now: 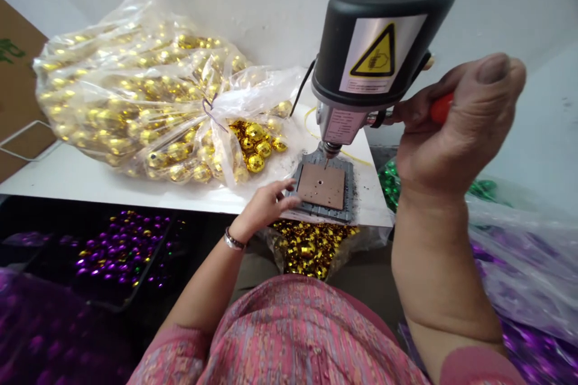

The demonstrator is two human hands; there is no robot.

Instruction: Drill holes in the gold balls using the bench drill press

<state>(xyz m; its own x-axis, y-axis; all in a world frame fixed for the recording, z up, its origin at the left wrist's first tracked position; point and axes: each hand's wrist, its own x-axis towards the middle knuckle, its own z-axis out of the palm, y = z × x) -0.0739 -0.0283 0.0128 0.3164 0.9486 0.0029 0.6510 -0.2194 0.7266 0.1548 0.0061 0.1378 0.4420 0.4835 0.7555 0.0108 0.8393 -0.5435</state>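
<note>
My right hand (469, 114) is closed around the red-knobbed lever (441, 108) of a small black bench drill press (383, 24). Under the drill's chuck (333, 149), the thin bit points down over a brown square board (321, 185) with a small hole near its middle. That board lies on the grey metal base (345, 213), with dark crumbs scattered around. At the base's left edge is my left hand (266, 207), its fingers stretched out and somewhat apart. I see nothing held in it.
A tied clear bag of gold faceted balls (135, 96) fills the white table's (27, 177) left side, with loose gold balls (255, 147) beside it. An open bag of gold pieces (311, 249) sits at my lap. Purple beads (126, 246) lie lower left; green ones (391, 183) are at right.
</note>
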